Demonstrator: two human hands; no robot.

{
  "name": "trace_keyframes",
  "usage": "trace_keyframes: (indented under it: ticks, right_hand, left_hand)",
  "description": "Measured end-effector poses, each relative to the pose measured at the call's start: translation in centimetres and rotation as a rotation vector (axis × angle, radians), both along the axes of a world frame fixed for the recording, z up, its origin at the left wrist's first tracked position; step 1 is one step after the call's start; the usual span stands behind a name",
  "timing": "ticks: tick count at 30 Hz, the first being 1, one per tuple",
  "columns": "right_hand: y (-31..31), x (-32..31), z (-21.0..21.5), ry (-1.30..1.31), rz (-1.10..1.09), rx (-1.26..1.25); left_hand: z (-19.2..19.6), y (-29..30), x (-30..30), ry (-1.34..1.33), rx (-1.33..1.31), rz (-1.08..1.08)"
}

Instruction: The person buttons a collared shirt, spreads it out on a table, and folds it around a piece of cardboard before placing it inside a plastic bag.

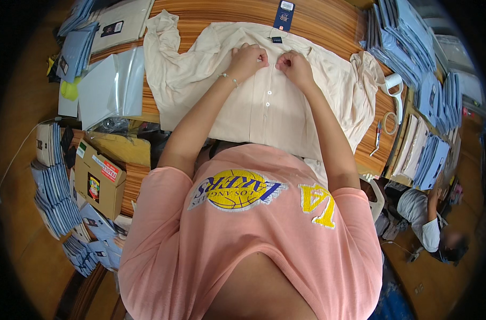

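A long wooden table with striped orange-brown grain [328,21] fills the middle of the view under bright, even light. Stacks of folded light-blue garments in clear bags [400,40] crowd its right end, and more such stacks [53,197] sit at the left. A brown cardboard box [99,184] stands by the table's left edge. The brown floor [18,256] shows at lower left. At lower right, another person in a grey top [421,216] sits low down.
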State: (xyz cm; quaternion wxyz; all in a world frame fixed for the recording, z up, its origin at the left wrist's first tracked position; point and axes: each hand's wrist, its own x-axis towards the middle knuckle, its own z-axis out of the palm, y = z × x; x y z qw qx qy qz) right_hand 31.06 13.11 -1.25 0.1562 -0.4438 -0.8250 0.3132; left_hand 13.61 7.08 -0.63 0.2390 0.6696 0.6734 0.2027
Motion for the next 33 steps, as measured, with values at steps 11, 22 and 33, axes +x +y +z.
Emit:
trace_keyframes:
  ticks: [11,22,33]
  right_hand:
    - [1.0,-0.1,-0.4,-0.08,0.002,-0.12]
    - [0.4,0.3,-0.6,0.019,0.048,0.007]
    - [-3.6,2.9,7.5,0.933,-0.039,-0.287]
  left_hand:
    - [0.2,0.6,-0.3,0.0,-0.072,-0.021]
    - [0.3,-0.2,0.6,0.045,0.094,-0.08]
    - [7.3,-0.8,3.3,-1.159,0.064,-0.144]
